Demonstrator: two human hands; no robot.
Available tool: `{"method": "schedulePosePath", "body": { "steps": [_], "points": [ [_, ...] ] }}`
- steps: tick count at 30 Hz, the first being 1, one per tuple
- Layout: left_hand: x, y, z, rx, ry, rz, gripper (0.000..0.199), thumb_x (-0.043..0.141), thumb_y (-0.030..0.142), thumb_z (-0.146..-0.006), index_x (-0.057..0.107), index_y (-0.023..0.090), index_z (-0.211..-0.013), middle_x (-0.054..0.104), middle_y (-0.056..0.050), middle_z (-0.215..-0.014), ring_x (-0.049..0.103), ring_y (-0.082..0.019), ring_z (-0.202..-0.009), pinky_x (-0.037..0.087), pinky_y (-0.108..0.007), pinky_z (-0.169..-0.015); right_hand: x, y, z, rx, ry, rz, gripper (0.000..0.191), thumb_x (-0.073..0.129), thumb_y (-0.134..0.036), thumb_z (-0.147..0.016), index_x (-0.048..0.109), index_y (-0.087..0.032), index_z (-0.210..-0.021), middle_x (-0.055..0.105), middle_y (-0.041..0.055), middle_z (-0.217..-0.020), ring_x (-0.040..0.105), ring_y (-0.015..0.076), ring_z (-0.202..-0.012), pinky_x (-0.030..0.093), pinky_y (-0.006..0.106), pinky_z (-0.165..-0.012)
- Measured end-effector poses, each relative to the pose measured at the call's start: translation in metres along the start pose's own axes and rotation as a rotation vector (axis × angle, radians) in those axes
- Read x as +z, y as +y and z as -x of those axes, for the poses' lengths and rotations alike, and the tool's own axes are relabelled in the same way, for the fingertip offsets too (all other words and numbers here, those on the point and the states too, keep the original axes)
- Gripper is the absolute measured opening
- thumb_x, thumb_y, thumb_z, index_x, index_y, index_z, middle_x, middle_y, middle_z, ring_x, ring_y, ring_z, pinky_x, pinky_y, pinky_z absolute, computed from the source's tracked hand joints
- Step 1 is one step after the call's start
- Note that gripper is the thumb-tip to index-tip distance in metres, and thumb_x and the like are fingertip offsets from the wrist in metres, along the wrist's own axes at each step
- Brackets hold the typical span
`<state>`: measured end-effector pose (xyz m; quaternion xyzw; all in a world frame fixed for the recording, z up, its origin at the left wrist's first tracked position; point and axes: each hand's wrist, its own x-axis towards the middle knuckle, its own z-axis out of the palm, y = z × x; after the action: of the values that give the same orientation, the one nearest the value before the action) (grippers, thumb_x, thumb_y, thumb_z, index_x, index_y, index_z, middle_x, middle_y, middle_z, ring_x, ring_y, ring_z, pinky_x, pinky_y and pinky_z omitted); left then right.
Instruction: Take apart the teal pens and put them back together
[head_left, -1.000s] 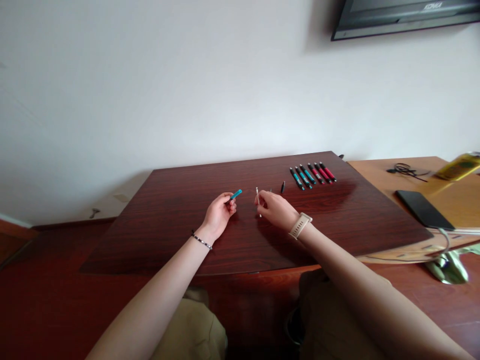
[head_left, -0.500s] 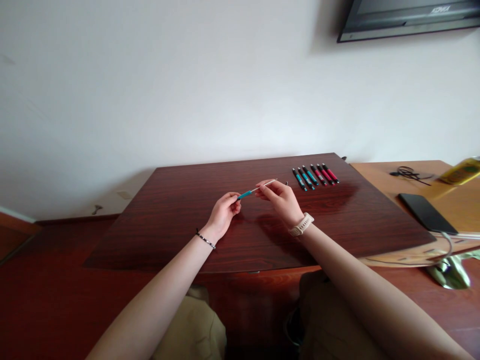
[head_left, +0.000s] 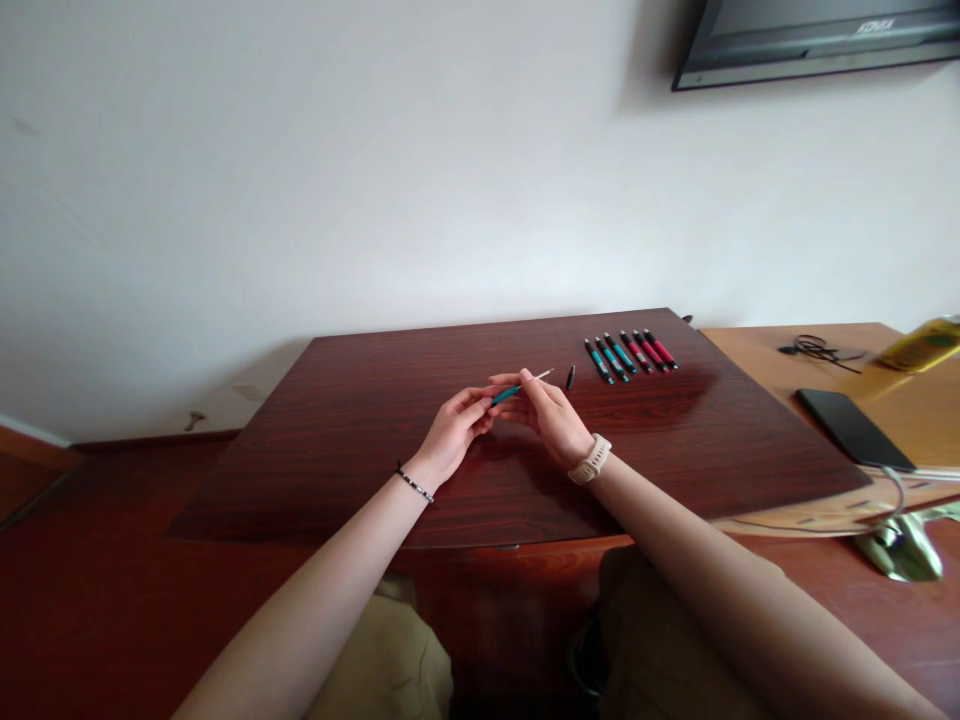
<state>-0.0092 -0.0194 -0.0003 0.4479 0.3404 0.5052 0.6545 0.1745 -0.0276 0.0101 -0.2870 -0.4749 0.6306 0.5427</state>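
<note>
My left hand [head_left: 451, 432] pinches the near end of a teal pen barrel [head_left: 505, 396], held just above the dark wooden table [head_left: 360, 440]. At the barrel's far end a thin pale refill [head_left: 546, 373] sticks out past my fingers. My right hand [head_left: 556, 418] has its thumb and fingers closed around the far part of the barrel; its exact grip on the refill is partly hidden. Beyond that hand a small black pen part [head_left: 571, 377] lies on the table. Several teal pens [head_left: 609, 358] and pink pens [head_left: 655, 350] lie side by side farther right.
On the lighter table to the right are a black phone [head_left: 853, 428], a coiled black cable [head_left: 819, 349] and a yellow bottle [head_left: 921, 345] on its side. A TV [head_left: 817, 45] hangs on the wall above. A pale green cloth [head_left: 904, 548] hangs below that table.
My right hand has moved left and down the refill onto the barrel, close to my left hand. Less refill now sticks out, and the black part on the table has come fully into view.
</note>
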Motion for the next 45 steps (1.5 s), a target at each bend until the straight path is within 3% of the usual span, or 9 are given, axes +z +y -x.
{"method": "schedulePosePath", "body": {
  "steps": [8, 11, 16, 19, 25, 30, 35, 40, 45],
  "points": [
    [0.008, 0.009, -0.003, -0.181, 0.011, 0.094, 0.024, 0.080, 0.034, -0.085, 0.074, 0.013, -0.094, 0.063, -0.003, -0.081, 0.031, -0.004, -0.053, 0.019, -0.021, -0.047, 0.004, 0.006, -0.002, -0.011, 0.167, -0.098, 0.051, 0.070, -0.069, -0.094, 0.075, -0.018, -0.092, 0.082, 0.0106, -0.104, 0.078, 0.0189, -0.086, 0.064, 0.030, -0.082],
    [0.002, 0.008, -0.008, -0.163, 0.077, 0.114, 0.021, 0.069, 0.015, -0.074, 0.075, 0.012, -0.093, 0.069, -0.007, -0.089, 0.045, -0.008, -0.060, 0.030, -0.022, -0.051, -0.002, 0.008, -0.004, 0.005, 0.227, -0.141, 0.047, 0.070, -0.066, -0.095, 0.072, -0.019, -0.090, 0.082, 0.0095, -0.102, 0.078, 0.0173, -0.083, 0.064, 0.028, -0.080],
    [-0.013, 0.007, -0.015, -0.100, 0.159, 0.112, 0.059, 0.053, -0.004, -0.052, 0.075, 0.013, -0.103, 0.074, -0.009, -0.097, 0.059, -0.013, -0.079, 0.042, -0.023, -0.065, -0.010, 0.014, -0.007, 0.027, 0.288, -0.138, 0.044, 0.065, -0.065, -0.098, 0.068, -0.022, -0.093, 0.082, 0.0097, -0.104, 0.078, 0.0189, -0.085, 0.065, 0.031, -0.082],
    [-0.017, 0.010, -0.015, -0.076, 0.143, 0.091, 0.063, 0.054, -0.010, -0.057, 0.075, 0.015, -0.110, 0.075, -0.008, -0.103, 0.065, -0.013, -0.088, 0.049, -0.024, -0.075, -0.012, 0.017, -0.008, 0.019, 0.287, -0.104, 0.044, 0.063, -0.066, -0.099, 0.066, -0.022, -0.095, 0.082, 0.0104, -0.104, 0.079, 0.0205, -0.088, 0.065, 0.033, -0.083],
    [-0.011, 0.014, -0.012, -0.046, 0.122, 0.157, 0.043, 0.075, -0.006, -0.076, 0.070, 0.017, -0.113, 0.077, -0.008, -0.111, 0.073, -0.019, -0.119, 0.052, -0.030, -0.108, -0.018, 0.021, -0.012, 0.067, 0.285, -0.213, 0.033, 0.063, -0.055, -0.101, 0.065, -0.023, -0.093, 0.082, 0.0092, -0.106, 0.077, 0.0179, -0.084, 0.065, 0.030, -0.079],
    [-0.009, 0.014, -0.011, 0.032, 0.118, 0.174, 0.035, 0.085, 0.003, -0.078, 0.065, 0.018, -0.102, 0.073, -0.001, -0.092, 0.076, -0.021, -0.119, 0.052, -0.033, -0.113, -0.027, 0.023, -0.016, 0.107, 0.259, -0.344, 0.025, 0.066, -0.041, -0.102, 0.059, -0.023, -0.085, 0.079, 0.0053, -0.094, 0.065, 0.0125, -0.063, 0.062, 0.025, -0.064],
    [-0.009, 0.012, -0.011, 0.030, 0.115, 0.176, 0.032, 0.089, 0.006, -0.078, 0.064, 0.017, -0.096, 0.076, -0.001, -0.091, 0.077, -0.021, -0.117, 0.054, -0.029, -0.112, -0.026, 0.016, -0.015, 0.133, 0.166, -0.367, 0.021, 0.062, -0.037, -0.104, 0.059, -0.024, -0.087, 0.076, 0.0029, -0.091, 0.061, 0.0120, -0.060, 0.058, 0.025, -0.059],
    [-0.010, 0.010, -0.012, -0.020, 0.191, 0.219, 0.029, 0.090, 0.006, -0.079, 0.065, 0.016, -0.090, 0.076, -0.001, -0.090, 0.079, -0.017, -0.107, 0.060, -0.023, -0.099, -0.017, -0.001, -0.010, 0.009, 0.207, -0.149, 0.038, 0.061, -0.058, -0.103, 0.063, -0.024, -0.088, 0.078, 0.0051, -0.092, 0.065, 0.0145, -0.064, 0.059, 0.028, -0.064],
    [-0.013, 0.010, -0.013, -0.073, 0.283, 0.186, 0.026, 0.092, 0.009, -0.078, 0.069, 0.014, -0.089, 0.077, -0.003, -0.093, 0.080, -0.015, -0.098, 0.062, -0.016, -0.079, -0.024, -0.013, -0.003, -0.182, 0.206, 0.548, 0.060, 0.045, -0.079, -0.102, 0.069, -0.025, -0.093, 0.080, 0.0063, -0.087, 0.068, 0.0181, -0.064, 0.055, 0.031, -0.064]
  ]
}}
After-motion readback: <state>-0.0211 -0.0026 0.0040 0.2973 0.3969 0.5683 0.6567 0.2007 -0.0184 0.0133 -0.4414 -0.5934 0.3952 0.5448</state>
